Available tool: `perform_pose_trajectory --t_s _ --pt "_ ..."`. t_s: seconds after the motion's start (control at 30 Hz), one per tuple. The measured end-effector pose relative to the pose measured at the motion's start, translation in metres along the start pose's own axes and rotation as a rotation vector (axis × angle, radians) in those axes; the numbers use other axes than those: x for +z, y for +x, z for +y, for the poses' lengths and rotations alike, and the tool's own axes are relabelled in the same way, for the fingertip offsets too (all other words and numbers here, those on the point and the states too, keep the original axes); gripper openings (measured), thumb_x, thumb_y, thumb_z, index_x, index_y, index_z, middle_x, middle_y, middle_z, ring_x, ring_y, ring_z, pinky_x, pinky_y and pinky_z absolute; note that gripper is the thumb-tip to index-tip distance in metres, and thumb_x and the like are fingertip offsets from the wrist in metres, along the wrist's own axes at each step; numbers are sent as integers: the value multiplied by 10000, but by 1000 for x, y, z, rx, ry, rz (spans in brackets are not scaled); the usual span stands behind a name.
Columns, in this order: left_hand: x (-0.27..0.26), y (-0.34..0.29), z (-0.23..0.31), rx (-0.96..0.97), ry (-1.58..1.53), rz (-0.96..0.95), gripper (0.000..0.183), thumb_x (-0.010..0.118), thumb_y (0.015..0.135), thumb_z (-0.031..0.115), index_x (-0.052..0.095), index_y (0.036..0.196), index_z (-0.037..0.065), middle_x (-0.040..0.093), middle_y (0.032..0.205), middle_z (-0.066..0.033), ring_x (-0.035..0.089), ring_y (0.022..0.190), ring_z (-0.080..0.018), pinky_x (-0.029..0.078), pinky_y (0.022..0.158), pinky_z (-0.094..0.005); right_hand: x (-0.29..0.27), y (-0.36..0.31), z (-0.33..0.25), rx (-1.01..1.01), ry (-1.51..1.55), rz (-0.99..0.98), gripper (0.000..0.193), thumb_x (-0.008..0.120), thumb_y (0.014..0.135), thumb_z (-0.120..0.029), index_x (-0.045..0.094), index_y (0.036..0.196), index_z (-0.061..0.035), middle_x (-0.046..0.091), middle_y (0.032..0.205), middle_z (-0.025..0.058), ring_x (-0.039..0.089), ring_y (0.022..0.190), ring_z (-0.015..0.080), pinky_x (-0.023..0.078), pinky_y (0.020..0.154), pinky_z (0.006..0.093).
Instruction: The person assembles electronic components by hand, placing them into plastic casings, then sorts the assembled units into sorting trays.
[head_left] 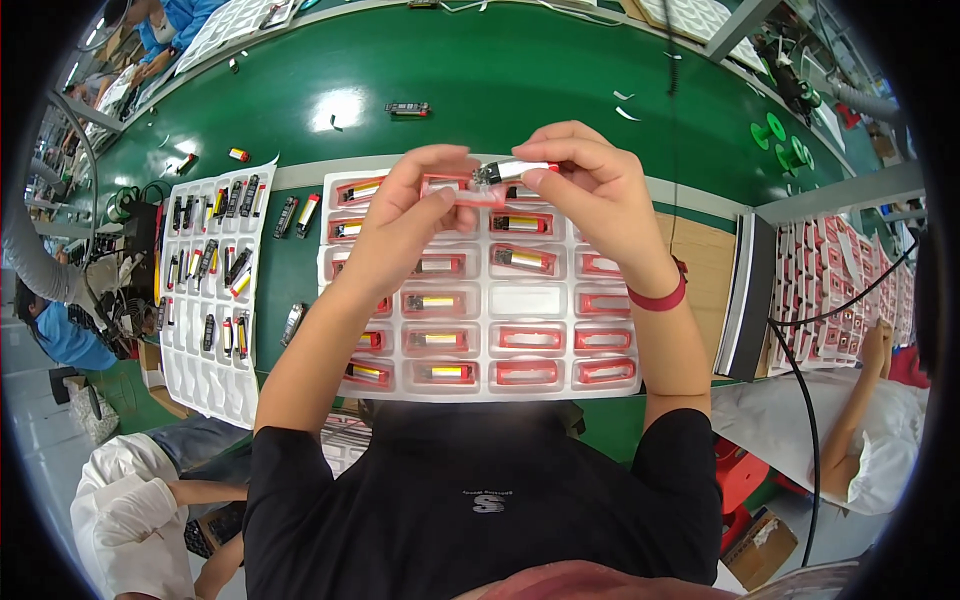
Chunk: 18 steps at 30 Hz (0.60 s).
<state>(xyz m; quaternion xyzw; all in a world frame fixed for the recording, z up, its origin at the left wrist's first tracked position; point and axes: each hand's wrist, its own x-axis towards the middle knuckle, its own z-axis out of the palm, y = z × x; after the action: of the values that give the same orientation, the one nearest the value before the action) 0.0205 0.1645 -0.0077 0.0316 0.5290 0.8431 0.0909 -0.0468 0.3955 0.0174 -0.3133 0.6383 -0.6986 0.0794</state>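
Observation:
My left hand (418, 205) is closed, pinching a translucent red plastic shell (485, 195) between thumb and fingers. In my right hand (590, 180) is a small battery assembly (518, 171), white with a black end and a red end, gripped by thumb and forefinger. Its black end meets or overlaps the shell; how far it sits inside I cannot tell. Below both hands lies a white blister tray (484, 330) with rows of pockets. Several pockets bear red shells with yellow-and-white assemblies in them, while lower right ones bear shells (527, 373) without an assembly.
Another white tray (228, 375) of black and yellow assemblies stands at left, with loose ones (307, 215) beside it. One more assembly (408, 109) lies farther back on the green table (480, 60). A black cable (805, 400) hangs at right. Other people work on both sides.

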Motion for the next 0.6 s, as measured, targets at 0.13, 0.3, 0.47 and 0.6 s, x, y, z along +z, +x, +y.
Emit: perform_pose_trajectory --t_s 0.13,0.3,0.47,0.6 --pt "9 4 1 313 400 -14 315 635 953 21 619 1268 37 538 1347 -129 630 1124 -203 553 931 -341 3 -2 -4 -23 -21 -8 245 672 898 101 702 1136 51 611 1155 101 615 965 117 526 765 229" --pt "8 2 10 387 676 -16 276 701 908 0 680 1177 60 531 1358 -118 599 1214 -225 540 995 -352 5 -3 -7 37 -21 -30 192 685 899 61 725 1085 33 640 1110 84 645 987 135 576 816 247" --pt "1 0 3 350 702 -52 337 669 915 -26 633 1240 53 526 1397 -130 604 1198 -210 544 994 -349 2 -5 -6 -22 -67 -148 225 660 905 97 714 1113 31 629 1155 95 623 948 108 525 709 212" --pt "8 -8 -1 100 133 -61 482 631 917 -70 521 1377 16 516 1453 -139 628 1117 -166 540 980 -322 4 -6 -4 -48 -135 -123 238 684 883 90 722 1108 20 643 1140 94 623 962 113 521 739 221"
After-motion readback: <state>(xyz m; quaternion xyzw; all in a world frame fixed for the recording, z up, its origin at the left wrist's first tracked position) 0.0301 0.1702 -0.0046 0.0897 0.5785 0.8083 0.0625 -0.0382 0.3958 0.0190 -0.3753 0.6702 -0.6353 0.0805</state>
